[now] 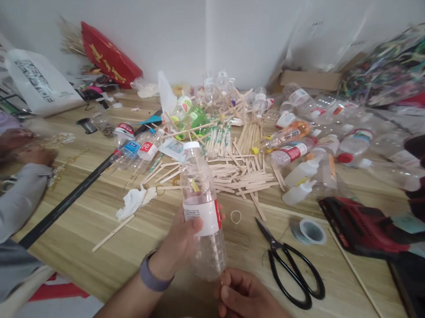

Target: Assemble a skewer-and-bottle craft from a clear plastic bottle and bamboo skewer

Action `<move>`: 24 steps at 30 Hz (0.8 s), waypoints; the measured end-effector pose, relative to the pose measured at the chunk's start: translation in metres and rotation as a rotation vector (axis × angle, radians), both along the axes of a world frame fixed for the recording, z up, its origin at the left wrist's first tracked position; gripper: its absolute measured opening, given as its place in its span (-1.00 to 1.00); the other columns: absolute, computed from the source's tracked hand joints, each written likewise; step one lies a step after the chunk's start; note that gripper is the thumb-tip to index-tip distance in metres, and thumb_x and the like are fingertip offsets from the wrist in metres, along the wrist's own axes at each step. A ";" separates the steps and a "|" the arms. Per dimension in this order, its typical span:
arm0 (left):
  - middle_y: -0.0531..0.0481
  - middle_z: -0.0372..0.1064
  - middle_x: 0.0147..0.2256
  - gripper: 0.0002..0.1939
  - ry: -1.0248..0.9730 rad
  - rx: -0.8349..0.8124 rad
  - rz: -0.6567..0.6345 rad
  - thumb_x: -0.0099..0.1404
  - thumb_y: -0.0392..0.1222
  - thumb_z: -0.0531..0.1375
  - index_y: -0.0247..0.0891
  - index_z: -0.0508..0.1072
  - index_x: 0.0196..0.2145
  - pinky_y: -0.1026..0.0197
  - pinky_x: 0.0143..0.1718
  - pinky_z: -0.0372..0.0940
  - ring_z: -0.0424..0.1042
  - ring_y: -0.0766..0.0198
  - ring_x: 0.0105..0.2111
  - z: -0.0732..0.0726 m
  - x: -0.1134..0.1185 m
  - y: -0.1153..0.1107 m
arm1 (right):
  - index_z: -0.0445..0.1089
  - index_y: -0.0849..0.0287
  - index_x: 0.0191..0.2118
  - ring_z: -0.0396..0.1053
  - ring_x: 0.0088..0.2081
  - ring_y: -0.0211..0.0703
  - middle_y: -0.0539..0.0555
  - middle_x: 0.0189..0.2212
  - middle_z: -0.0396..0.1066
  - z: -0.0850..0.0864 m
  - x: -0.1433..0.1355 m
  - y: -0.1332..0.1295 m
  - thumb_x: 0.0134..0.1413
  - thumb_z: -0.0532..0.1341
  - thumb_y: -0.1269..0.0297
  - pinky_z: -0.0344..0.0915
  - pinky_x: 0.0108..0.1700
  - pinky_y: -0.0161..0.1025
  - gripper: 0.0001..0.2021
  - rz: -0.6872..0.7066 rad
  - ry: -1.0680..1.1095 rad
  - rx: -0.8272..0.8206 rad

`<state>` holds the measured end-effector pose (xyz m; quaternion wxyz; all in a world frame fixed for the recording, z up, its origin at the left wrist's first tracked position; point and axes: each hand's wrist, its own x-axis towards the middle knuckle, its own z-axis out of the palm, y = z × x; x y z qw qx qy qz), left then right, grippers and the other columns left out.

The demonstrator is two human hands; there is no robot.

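My left hand (188, 239), with a purple band at the wrist, is wrapped round a clear plastic bottle (207, 247). The bottle stands tilted, its white cap up, and a white and red label circles its middle. Close to the bottle's base, my right hand (242, 297) pinches with thumb and forefinger. Whatever lies between those fingertips is too small to make out. Black-handled scissors (292, 269) rest on the table right of my right hand. A rubber band (235, 217) lies just beyond the bottle.
Wooden sticks (240, 177) are heaped mid-table, with plastic bottles (292, 152) around them. A wire spool (311, 231), a red and black power tool (362, 230) and a thin stick (361, 283) lie at right. A co-worker's hands (36, 153) are at left, near a black bar (69, 198).
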<state>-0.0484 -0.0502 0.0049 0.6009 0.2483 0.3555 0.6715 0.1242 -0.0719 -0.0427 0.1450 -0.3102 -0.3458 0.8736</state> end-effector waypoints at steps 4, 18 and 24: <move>-0.08 0.52 -0.32 -0.45 0.023 0.016 -0.008 -0.08 0.07 0.42 -0.27 0.49 -0.16 0.21 -0.34 0.30 0.49 0.14 -0.35 -0.003 0.000 0.000 | 0.17 0.16 -0.49 0.03 -0.65 -0.46 -0.16 -0.67 0.22 -0.014 0.001 -0.001 -0.23 0.45 0.00 -0.18 -0.59 -0.39 -0.53 -0.027 -0.015 -0.005; -0.12 0.52 -0.26 -0.43 0.033 0.014 0.023 -0.07 0.09 0.41 -0.25 0.47 -0.15 0.13 -0.25 0.32 0.50 0.03 -0.25 -0.007 -0.001 0.001 | 0.41 0.26 -0.43 0.10 -0.68 -0.48 0.00 -0.57 0.39 -0.014 0.003 -0.002 -0.08 0.34 -0.12 -0.17 -0.62 -0.40 -0.55 0.067 0.025 -0.012; -0.09 0.52 -0.31 -0.48 0.021 0.045 0.013 -0.05 0.06 0.40 -0.25 0.49 -0.17 0.17 -0.28 0.31 0.50 0.09 -0.30 -0.006 -0.001 0.000 | 0.43 0.27 -0.38 0.01 -0.72 -0.49 -0.02 -0.61 0.35 -0.015 0.002 -0.005 -0.01 0.25 -0.19 -0.21 -0.65 -0.39 -0.50 -0.030 0.022 -0.034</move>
